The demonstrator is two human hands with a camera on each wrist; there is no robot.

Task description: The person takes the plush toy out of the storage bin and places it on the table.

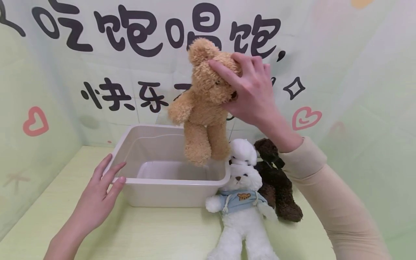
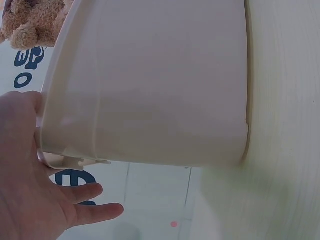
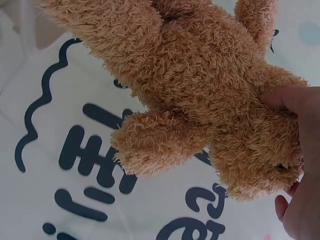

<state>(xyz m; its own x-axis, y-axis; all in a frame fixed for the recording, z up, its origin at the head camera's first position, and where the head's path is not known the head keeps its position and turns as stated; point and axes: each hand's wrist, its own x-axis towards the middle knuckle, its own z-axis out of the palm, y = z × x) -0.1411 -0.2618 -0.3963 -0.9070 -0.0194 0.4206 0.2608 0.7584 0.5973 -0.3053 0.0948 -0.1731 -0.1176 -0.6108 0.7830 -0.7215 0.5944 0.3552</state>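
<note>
My right hand (image 1: pixel 251 88) grips a curly tan teddy bear (image 1: pixel 208 108) by the head and holds it upright, its legs above the right part of a white plastic bin (image 1: pixel 172 195). In the right wrist view, the thumb presses into the bear's fur (image 3: pixel 200 75). My left hand (image 1: pixel 99 196) rests on the bin's near left corner with fingers spread. One finger reaches over the rim, and the thumb lies by the front edge. The left wrist view shows two fingers (image 2: pixel 92 212) stretched out past the bin's outer wall (image 2: pixel 165 85).
Right of the bin, a white teddy bear (image 1: pixel 238 220) in a blue hoodie lies on the pale table (image 1: pixel 156 234). Behind it are another white plush toy (image 1: pixel 242 151) and a dark brown plush toy (image 1: pixel 286 195). A printed curtain (image 1: pixel 65 72) hangs around the table.
</note>
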